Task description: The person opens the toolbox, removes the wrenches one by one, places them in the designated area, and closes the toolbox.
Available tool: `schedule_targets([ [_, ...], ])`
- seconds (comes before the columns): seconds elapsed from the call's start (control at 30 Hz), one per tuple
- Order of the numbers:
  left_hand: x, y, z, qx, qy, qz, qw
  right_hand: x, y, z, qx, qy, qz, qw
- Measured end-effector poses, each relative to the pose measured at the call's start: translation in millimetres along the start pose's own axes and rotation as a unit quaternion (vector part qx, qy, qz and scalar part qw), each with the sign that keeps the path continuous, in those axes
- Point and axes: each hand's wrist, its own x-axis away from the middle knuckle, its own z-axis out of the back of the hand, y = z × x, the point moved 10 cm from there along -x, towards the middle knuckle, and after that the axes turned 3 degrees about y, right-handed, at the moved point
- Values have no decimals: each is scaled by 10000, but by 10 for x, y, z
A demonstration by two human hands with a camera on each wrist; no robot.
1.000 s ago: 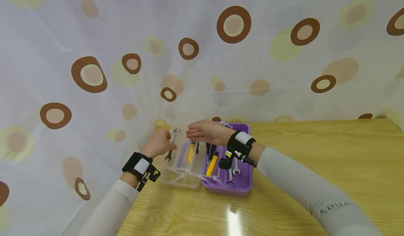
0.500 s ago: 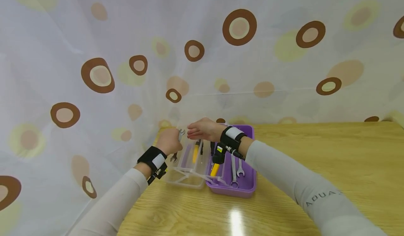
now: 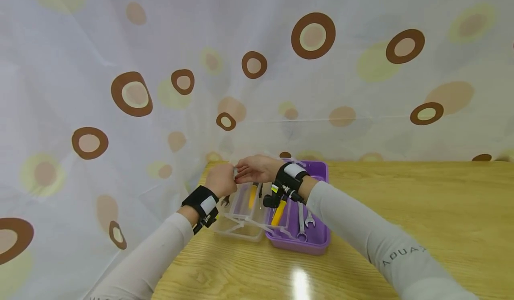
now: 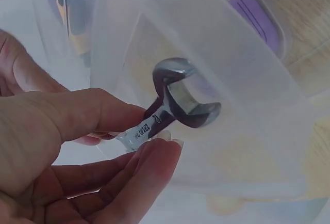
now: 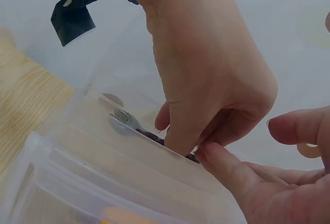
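Note:
My left hand (image 3: 221, 179) pinches a silver open-end wrench (image 4: 164, 111) between thumb and fingers, over the clear plastic tray (image 3: 241, 236). In the left wrist view its open jaw points away from the fingers and small lettering shows on the shaft. The middle of the wrench is hidden by that hand in the right wrist view, where the other wrench end shows beside the clear wall (image 5: 154, 157). My right hand (image 3: 259, 170) reaches in from the right. Its forefinger meets the left hand's fingertips near the wrench, while the thumb (image 5: 294, 128) stands apart.
A purple toolbox (image 3: 299, 246) stands right of the clear tray, holding loose wrenches (image 3: 301, 224). Clear compartments hold yellow-handled tools (image 3: 278, 214). Clear linkage arms (image 3: 254, 223) run across toward the box. A spotted curtain (image 3: 281, 81) hangs behind the wooden table (image 3: 225, 273).
My left hand has taken hold of the wrench at its middle and moved right, up to my right hand. The right hand has lowered its fingertips slightly toward it. The head view has shifted a little.

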Motion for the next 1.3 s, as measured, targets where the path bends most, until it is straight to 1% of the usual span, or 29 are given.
schedule_targets([
  [0.17, -40, -74, -59, 337, -199, 13, 9992, -37, 35, 27, -225, -75, -81, 9997],
  [0.33, -80, -149, -124, 576, -654, 151, 9961, -59, 68, 46, -508, -71, -96, 9986],
  [0.43, -79, -154, -144, 603, -943, 188, 9935, -53, 81, 49, -541, -81, -81, 9985],
  [0.5, -73, -137, -146, 583, -1065, 150, 9925, -48, 84, 52, -501, -105, -61, 9987],
  [0.6, -66, -112, -140, 518, -1123, 125, 9922, -36, 80, 63, -473, -137, 20, 9988],
  [0.73, -46, -91, -148, 511, -1103, 166, 9925, -21, 84, 75, -503, -174, 112, 9985],
  [0.83, -13, -59, -169, 578, -1136, 88, 9918, -10, 103, 75, -500, -206, 125, 9985],
  [0.93, 22, -56, -172, 787, -1109, -5, 9907, -7, 119, 74, -436, -229, 158, 9987],
  [1.07, 32, -137, -151, 1301, -994, 22, 9865, -9, 105, 81, -322, -187, 252, 9990],
  [1.13, 30, -183, -145, 1685, -1009, 34, 9805, -17, 88, 84, -267, -141, 267, 9992],
  [1.17, 34, -202, -134, 1961, -1016, 51, 9753, -20, 77, 82, -232, -115, 262, 9993],
  [1.2, 43, -218, -126, 2275, -1048, 85, 9681, -21, 67, 78, -200, -101, 245, 9994],
  [1.27, 61, -246, -110, 3023, -1137, 225, 9462, -19, 51, 67, -110, -37, 192, 9997],
  [1.3, 71, -263, -103, 3383, -1176, 323, 9331, -16, 44, 59, -53, 1, 171, 9998],
])
